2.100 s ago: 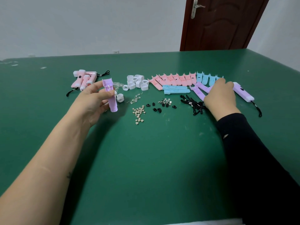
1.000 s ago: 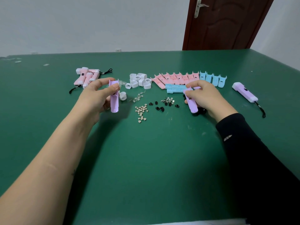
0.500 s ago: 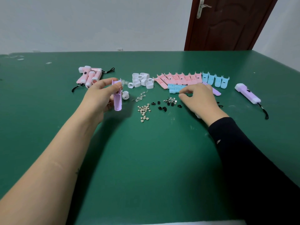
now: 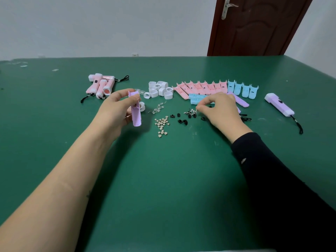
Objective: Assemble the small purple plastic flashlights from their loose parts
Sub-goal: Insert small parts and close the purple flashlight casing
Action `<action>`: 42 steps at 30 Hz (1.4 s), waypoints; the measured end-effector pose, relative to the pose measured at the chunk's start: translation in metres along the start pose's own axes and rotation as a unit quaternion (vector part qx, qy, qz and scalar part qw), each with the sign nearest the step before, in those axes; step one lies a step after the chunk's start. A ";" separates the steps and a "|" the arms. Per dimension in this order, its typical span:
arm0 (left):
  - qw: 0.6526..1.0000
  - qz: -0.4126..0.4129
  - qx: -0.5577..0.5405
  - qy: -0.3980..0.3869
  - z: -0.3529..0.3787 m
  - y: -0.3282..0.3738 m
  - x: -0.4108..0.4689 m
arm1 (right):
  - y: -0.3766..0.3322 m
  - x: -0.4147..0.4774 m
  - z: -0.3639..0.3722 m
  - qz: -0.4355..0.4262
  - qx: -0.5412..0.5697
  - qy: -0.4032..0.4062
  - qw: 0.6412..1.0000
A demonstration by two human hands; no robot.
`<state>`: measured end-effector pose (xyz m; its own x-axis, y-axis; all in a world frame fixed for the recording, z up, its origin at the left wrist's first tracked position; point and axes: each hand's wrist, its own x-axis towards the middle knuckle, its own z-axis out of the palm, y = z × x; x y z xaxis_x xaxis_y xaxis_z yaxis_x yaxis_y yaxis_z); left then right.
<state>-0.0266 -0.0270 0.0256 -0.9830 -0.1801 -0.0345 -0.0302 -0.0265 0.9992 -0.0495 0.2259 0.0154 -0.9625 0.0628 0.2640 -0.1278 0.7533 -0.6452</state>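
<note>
A scuffed green table (image 4: pixel 163 179) runs from the button cell heap (image 4: pixel 161 125) to a pale wall (image 4: pixel 109 24) and brown door (image 4: pixel 254 26). Left of the heap, the left hand (image 4: pixel 112 113) grips a raised purple shell half (image 4: pixel 135 111). Right of it, the right hand (image 4: pixel 220 111) pinches at the metal contacts (image 4: pixel 190 111); whether it holds one I cannot tell. A contact could slip from so fine a pinch and vanish among the small black parts (image 4: pixel 182 121).

Green table (image 4: pixel 163 179), loose flashlight parts (image 4: pixel 200 87)

Purple shell half (image 4: pixel 136 113) — near-upright, in midair
</note>
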 end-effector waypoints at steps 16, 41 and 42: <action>0.991 -0.071 -0.047 -0.107 0.034 0.011 -0.024 | -0.034 -0.017 0.004 0.053 0.379 -0.122 0.916; 0.924 0.002 0.380 -0.047 -0.012 -0.008 0.006 | 0.021 0.005 0.002 0.020 -0.017 0.004 1.000; 0.919 0.005 0.390 -0.046 -0.012 -0.008 0.006 | 0.021 0.006 0.000 0.017 -0.016 0.015 1.000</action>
<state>-0.0304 -0.0393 0.0168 -0.9940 -0.0923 -0.0585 -0.1064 0.6952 0.7109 -0.0578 0.2421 0.0027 -0.9585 0.1087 0.2636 -0.0864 0.7703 -0.6318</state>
